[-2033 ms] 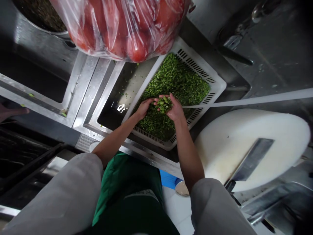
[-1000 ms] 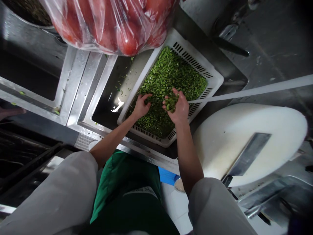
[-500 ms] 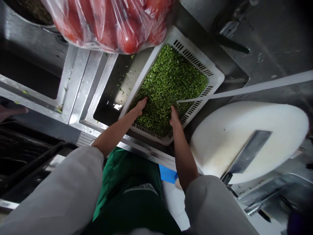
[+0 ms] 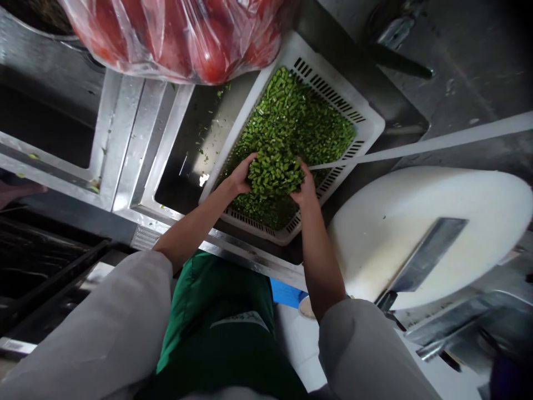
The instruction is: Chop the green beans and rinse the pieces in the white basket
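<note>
Chopped green beans (image 4: 287, 114) fill a white slotted basket (image 4: 364, 125) that sits in a metal sink. My left hand (image 4: 244, 175) and my right hand (image 4: 305, 186) cup a heap of the beans between them, raised above the rest. The fingers of both hands are mostly hidden beneath the heap. A white hose (image 4: 400, 153) comes in from the right, and its end is beside my right hand, over the basket.
A clear bag of tomatoes (image 4: 200, 44) rests at the sink's far left. To the right lies a round white cutting board (image 4: 383, 222) with a cleaver (image 4: 431, 253) on it. A second sink (image 4: 54, 105) is at the left. Another person's hand (image 4: 20, 193) shows at the left edge.
Both hands were sunk among the beans. They have come up and toward each other, lifting a heap between them. The view has shifted slightly.
</note>
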The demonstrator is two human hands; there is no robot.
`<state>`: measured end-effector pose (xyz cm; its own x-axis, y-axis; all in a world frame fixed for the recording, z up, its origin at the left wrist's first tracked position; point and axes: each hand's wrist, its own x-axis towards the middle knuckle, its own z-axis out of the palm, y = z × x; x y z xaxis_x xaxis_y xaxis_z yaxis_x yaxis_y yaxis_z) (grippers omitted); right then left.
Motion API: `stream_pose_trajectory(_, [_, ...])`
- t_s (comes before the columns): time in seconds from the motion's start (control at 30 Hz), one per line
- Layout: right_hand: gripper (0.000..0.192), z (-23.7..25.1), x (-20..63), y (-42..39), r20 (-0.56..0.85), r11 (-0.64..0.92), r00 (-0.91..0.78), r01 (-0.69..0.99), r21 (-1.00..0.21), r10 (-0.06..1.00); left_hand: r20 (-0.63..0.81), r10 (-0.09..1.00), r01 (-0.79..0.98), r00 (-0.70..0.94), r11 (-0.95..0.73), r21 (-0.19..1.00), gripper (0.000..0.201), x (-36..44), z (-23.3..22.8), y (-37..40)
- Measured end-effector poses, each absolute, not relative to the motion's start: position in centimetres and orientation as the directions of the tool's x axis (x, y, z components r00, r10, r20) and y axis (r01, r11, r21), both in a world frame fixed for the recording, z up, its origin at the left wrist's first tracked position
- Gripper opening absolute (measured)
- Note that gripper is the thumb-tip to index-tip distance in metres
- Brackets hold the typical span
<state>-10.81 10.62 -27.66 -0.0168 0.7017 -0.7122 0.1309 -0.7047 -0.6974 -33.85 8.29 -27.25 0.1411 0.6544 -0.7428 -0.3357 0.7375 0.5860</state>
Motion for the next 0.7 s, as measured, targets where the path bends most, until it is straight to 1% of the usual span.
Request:
stream_pose_trajectory(0.1, [0.070,-26.3,-10.8,11.5,-0.693,-0.683,-0.038,0.144,-0.716,0.720,-0.717,0.686,-0.296,0.123,0.715,0.633,0.073,-34.2,-26.5,8.3])
stream_pose_trajectory(0.2, [0.071,-25.5,-10.4,12.2,-0.652,-0.633,-0.030,0.208,-0.746,0.758,-0.721,0.688,-0.303,0.084,0.707,0.639,0.070,-34.2,-26.0,8.3])
stream_pose_trajectory(0.3, [0.069,-24.0,-10.1,12.2,-0.568,-0.539,0.037,0.369,-0.757,0.822,-0.726,0.682,-0.332,0.086,0.707,0.625,0.068,-33.9,-25.7,8.3])
stream_pose_trajectory(0.37, [0.060,-22.1,-10.7,11.7,-0.444,-0.409,0.064,0.522,-0.748,0.894,-0.727,0.681,-0.354,0.089,0.704,0.616,0.068,-33.6,-25.6,8.5])
stream_pose_trajectory(0.4, [0.053,-21.0,-11.3,11.4,-0.377,-0.333,0.049,0.584,-0.740,0.925,-0.728,0.680,-0.366,0.087,0.702,0.611,0.067,-33.5,-25.5,8.5])
stream_pose_trajectory(0.47, [0.039,-18.8,-13.1,10.5,-0.281,-0.193,-0.035,0.644,-0.740,0.959,-0.738,0.670,-0.395,0.086,0.703,0.592,0.067,-33.0,-25.5,8.6])
stream_pose_trajectory(0.57, [0.027,-17.1,-16.6,9.2,-0.231,-0.043,-0.232,0.612,-0.790,0.945,-0.770,0.632,-0.437,0.085,0.718,0.542,0.065,-32.3,-25.5,8.5])
stream_pose_trajectory(0.63, [0.024,-17.2,-18.4,8.8,-0.230,0.003,-0.324,0.585,-0.811,0.918,-0.788,0.612,-0.455,0.068,0.722,0.521,0.063,-32.0,-25.5,8.5])
stream_pose_trajectory(0.7, [0.021,-17.8,-19.3,8.8,-0.243,-0.005,-0.342,0.570,-0.822,0.907,-0.794,0.606,-0.463,0.050,0.719,0.519,0.060,-31.9,-25.5,8.4])
